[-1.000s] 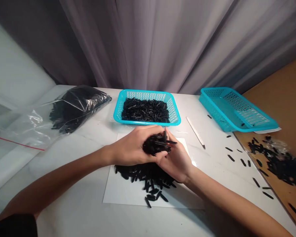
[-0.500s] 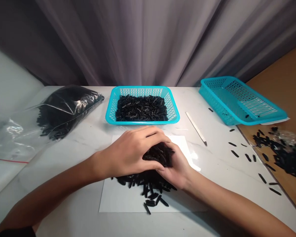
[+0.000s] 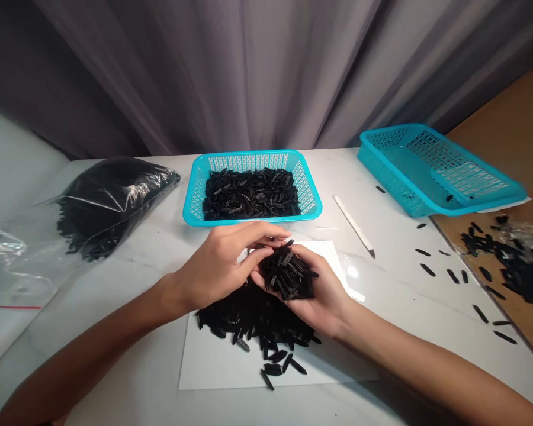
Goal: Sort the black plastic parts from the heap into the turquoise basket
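My right hand point(image 3: 326, 296) is cupped palm up and holds a handful of small black plastic pieces point(image 3: 288, 273). My left hand point(image 3: 222, 266) reaches over that handful, its fingertips pinching at the pieces on top. Below both hands a pile of the same black pieces point(image 3: 253, 316) lies on a white sheet of paper point(image 3: 213, 361). Just behind the hands stands a turquoise basket point(image 3: 313, 204) partly filled with black pieces.
A clear plastic bag of black pieces point(image 3: 111, 198) lies at the left. A second turquoise basket point(image 3: 435, 171) stands tilted at the right, nearly bare inside. A white-handled blade point(image 3: 353, 225) lies between the baskets. Loose black pieces point(image 3: 506, 266) are scattered over the table's right side and a brown board.
My left hand has lifted off the handful and now picks at its top with the fingertips. My right hand has turned more palm up, showing the pieces. The view has tilted down slightly.
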Tool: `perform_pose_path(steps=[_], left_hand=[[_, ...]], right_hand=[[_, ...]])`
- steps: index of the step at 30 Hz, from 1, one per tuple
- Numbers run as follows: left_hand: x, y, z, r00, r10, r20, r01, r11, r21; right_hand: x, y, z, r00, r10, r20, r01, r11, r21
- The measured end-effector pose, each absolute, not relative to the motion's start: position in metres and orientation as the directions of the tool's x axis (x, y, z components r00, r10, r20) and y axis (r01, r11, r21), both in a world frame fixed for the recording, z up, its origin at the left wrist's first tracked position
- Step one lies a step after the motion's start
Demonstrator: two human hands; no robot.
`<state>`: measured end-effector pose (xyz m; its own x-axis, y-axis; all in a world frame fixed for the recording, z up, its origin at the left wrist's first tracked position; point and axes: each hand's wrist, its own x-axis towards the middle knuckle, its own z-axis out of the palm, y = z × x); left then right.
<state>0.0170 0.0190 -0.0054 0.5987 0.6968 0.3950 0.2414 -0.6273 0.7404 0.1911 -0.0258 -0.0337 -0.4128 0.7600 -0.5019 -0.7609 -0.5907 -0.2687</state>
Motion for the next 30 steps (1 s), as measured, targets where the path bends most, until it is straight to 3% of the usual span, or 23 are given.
perform_pose_path(steps=[3, 6, 11, 14, 17, 22, 26, 30], left_hand=[[0.015, 0.020, -0.008, 0.592, 0.649, 0.477, 0.251, -0.711, 0.657], [0.015, 0.017, -0.008, 0.550, 0.684, 0.479, 0.212, -0.669, 0.712], [0.021, 0.012, -0.007, 0.394, 0.889, 0.232, 0.059, -0.276, 0.959], [0.023, 0.016, -0.007, 0.371, 0.926, 0.071, -0.091, -0.040, 0.995], [0.024, 0.019, -0.008, 0.364, 0.932, 0.012, -0.183, 0.059, 0.981], [0.028, 0.013, -0.014, 0.371, 0.924, 0.096, -0.126, -0.052, 0.991], [0.028, 0.007, -0.014, 0.472, 0.863, 0.182, -0.034, -0.189, 0.981], [0.019, 0.012, -0.004, 0.521, 0.817, 0.248, 0.151, -0.374, 0.915]], right_hand=[[0.191, -0.025, -0.025, -0.400, 0.769, -0.499, -0.765, -0.580, -0.280], [0.191, -0.023, -0.021, -0.390, 0.775, -0.498, -0.758, -0.577, -0.305], [0.193, -0.021, -0.021, -0.405, 0.762, -0.505, -0.721, -0.606, -0.336], [0.196, -0.020, -0.022, -0.403, 0.776, -0.485, -0.711, -0.599, -0.368], [0.198, -0.020, -0.022, -0.410, 0.779, -0.474, -0.708, -0.600, -0.373], [0.195, -0.021, -0.024, -0.407, 0.737, -0.539, -0.692, -0.635, -0.344], [0.193, -0.021, -0.027, -0.396, 0.713, -0.578, -0.704, -0.640, -0.307], [0.196, -0.020, -0.026, -0.373, 0.747, -0.550, -0.716, -0.609, -0.342]])
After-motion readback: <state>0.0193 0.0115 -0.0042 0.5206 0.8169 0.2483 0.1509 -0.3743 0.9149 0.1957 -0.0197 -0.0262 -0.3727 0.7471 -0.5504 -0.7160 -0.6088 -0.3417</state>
